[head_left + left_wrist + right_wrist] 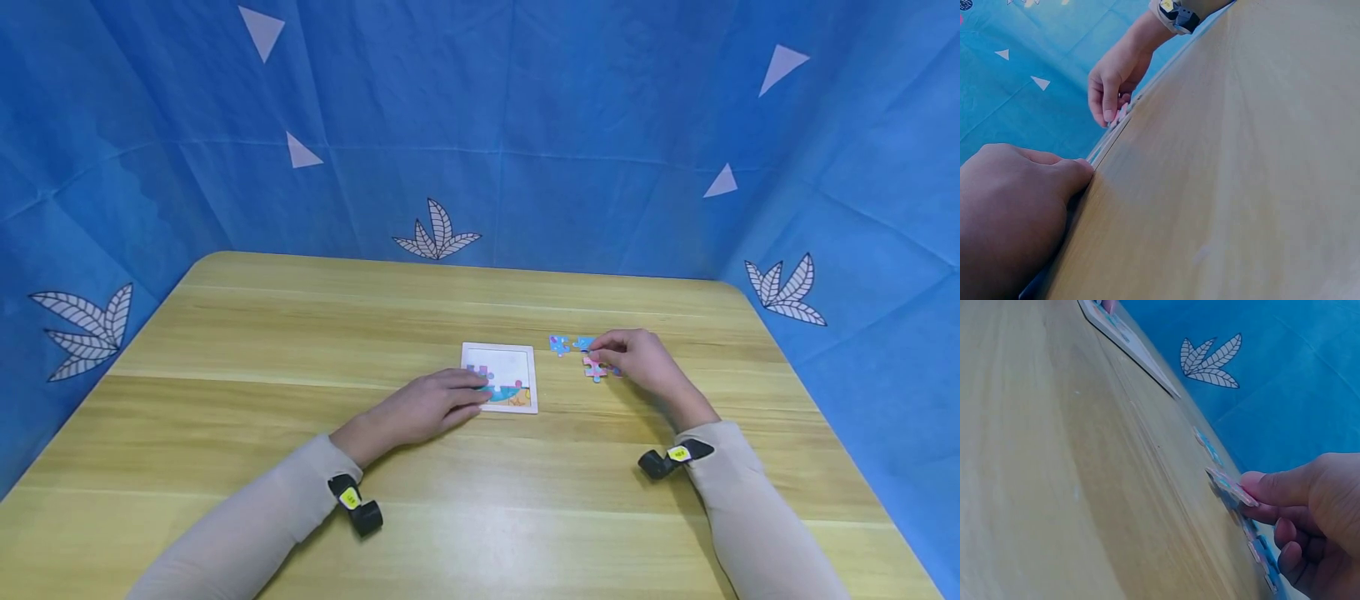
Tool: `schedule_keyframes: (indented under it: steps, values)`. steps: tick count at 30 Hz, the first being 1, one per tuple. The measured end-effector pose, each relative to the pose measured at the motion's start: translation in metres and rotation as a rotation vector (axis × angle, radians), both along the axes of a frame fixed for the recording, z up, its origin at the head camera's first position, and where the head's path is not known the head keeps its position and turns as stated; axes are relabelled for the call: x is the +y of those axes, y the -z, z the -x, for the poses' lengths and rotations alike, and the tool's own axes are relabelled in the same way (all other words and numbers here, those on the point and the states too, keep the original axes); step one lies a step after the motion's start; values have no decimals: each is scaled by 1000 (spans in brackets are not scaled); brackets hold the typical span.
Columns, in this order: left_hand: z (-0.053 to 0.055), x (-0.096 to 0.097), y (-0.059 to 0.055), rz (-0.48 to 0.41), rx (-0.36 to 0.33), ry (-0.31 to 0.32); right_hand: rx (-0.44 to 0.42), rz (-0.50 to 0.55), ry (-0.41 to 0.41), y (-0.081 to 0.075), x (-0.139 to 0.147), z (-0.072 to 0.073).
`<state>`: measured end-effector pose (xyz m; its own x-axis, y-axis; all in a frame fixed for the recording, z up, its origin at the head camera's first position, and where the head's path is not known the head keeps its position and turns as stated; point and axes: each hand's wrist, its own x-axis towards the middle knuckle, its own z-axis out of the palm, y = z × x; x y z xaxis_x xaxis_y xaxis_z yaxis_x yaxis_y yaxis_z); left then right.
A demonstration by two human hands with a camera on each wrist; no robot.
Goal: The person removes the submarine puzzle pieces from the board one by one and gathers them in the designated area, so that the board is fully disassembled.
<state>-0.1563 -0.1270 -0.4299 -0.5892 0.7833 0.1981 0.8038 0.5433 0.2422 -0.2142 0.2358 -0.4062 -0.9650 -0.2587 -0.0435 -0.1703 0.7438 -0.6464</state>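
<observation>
A white-framed jigsaw tray (498,348) lies on the table with a few joined pieces along its lower part, one of them teal. My left hand (431,407) rests on the tray's left side, its fingers stretched over the pieces and hiding some of them. To the right of the tray, my right hand (641,358) pinches a pink jigsaw piece (595,367) between thumb and forefinger. In the right wrist view that jigsaw piece (1232,486) is tilted above the table, with a shadow under it.
A blue jigsaw piece (559,343) lies between the tray and my right hand. Another blue piece (583,342) sits by the fingertips, and more pieces (1260,553) lie partly hidden beneath the hand. A blue curtain (480,100) hangs behind the wooden table (337,317).
</observation>
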Motion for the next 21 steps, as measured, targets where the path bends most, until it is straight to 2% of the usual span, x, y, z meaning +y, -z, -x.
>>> schedule_keyframes:
  steps: [7, 21]
  values:
    - [0, 0, 0, 4, 3, -7, 42, -20, 0, 1, -3, 0]
    - [-1, 0, -2, -1, 3, 0, 46, -22, 13, -3, -3, -2]
